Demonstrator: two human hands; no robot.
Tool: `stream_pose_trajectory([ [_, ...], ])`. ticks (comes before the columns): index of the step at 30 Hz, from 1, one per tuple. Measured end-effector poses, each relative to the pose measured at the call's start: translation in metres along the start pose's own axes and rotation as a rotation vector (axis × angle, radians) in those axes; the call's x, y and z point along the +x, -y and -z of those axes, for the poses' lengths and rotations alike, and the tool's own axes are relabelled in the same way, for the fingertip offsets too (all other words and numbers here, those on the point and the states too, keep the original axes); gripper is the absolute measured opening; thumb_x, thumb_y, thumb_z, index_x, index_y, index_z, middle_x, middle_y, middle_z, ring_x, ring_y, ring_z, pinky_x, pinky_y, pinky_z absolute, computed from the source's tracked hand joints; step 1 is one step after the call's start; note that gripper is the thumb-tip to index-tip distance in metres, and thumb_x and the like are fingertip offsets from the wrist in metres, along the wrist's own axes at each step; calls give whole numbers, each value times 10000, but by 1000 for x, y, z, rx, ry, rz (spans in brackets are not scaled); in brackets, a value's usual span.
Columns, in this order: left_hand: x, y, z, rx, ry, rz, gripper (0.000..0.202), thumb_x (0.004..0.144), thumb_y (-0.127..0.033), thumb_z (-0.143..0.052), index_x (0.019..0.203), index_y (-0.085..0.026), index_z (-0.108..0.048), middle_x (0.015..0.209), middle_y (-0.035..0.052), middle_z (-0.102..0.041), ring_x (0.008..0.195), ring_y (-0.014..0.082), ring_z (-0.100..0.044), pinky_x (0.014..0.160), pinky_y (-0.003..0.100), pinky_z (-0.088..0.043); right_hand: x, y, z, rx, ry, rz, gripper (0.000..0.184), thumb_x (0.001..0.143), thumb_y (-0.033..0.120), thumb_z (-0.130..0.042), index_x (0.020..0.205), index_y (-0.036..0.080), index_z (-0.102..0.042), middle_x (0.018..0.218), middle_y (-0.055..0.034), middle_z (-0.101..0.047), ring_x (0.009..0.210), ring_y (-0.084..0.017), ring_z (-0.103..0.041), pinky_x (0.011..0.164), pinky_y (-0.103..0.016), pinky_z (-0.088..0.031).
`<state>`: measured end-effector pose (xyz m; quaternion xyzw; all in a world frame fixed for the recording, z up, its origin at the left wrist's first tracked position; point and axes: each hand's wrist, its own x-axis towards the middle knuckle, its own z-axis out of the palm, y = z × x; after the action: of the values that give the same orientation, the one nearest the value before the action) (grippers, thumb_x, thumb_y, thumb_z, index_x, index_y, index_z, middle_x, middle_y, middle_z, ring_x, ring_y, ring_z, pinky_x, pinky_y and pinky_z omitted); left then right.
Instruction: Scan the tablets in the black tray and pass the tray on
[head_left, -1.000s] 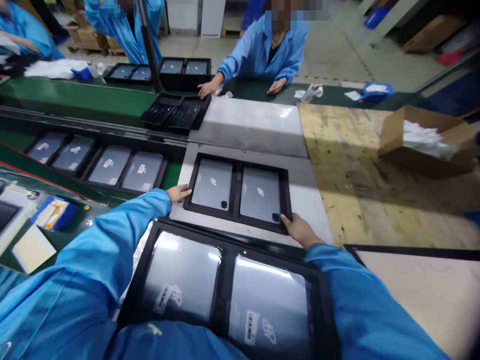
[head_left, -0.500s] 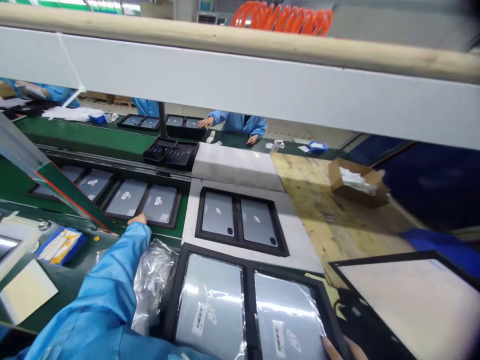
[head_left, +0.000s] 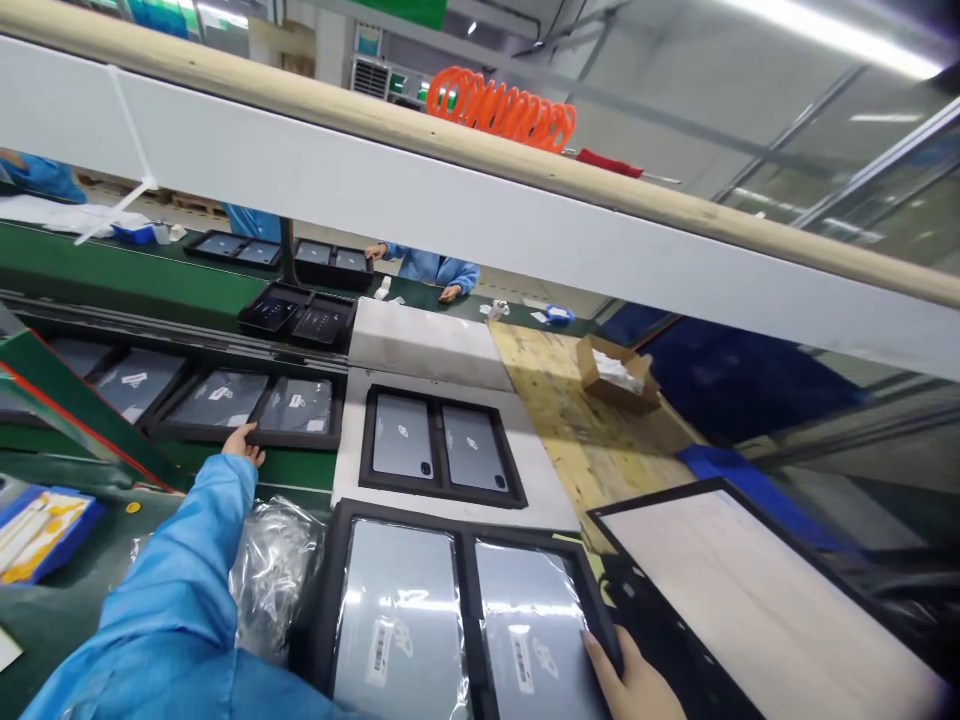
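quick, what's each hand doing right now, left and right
Left hand: open, fingertips on the near edge of the black tray on the conveyor.
Right hand: resting on the near tray, grip hidden.

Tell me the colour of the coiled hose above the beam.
Orange; the coiled hose shows clearly in the head view.

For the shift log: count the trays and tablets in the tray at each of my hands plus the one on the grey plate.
Black trays: 3 (near tray at the right hand, middle tray on the grey plate, belt tray at the left hand)
Tablets: 6, two per tray
Total: 9
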<state>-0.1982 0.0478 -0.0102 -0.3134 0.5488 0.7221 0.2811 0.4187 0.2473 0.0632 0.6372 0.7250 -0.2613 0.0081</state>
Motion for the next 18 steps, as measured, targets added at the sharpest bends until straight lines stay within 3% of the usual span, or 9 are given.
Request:
stream_pose_trajectory([
  [5,-15,-8,-18,-113,74,33,189,798,-22,-575,951,-124,-618,779,43,-633,708,152,-656,785,302,-605,2,5,-4,17,-67,32,523,773,689,-412,1000,250,-581,905,-135,-770,950,-396,-740,835,-460,-557],
  [9,-42,-26,-37,-173,147,-6,177,808,-1,-549,909,-143,-585,773,30,-649,696,128,-668,778,251,-615,3,11,-8,-29,-109,65,489,830,604,-406,1043,218,-617,897,-135,-763,959,-379,-745,844,-437,-552],
  [14,-96,-39,-52,-215,256,-31,154,827,0,-545,888,-134,-589,794,54,-679,725,149,-695,748,266,-637,5,16,-11,-43,-75,95,550,895,555,-357,1152,131,-594,963,-183,-764,990,-372,-735,859,-416,-532],
  [18,-158,-33,-52,-202,371,-74,143,827,5,-555,864,-123,-607,832,67,-708,752,166,-714,700,266,-644,6,21,-13,-15,-67,97,503,913,513,-398,1170,133,-604,1026,-181,-759,1056,-354,-726,895,-391,-524],
])
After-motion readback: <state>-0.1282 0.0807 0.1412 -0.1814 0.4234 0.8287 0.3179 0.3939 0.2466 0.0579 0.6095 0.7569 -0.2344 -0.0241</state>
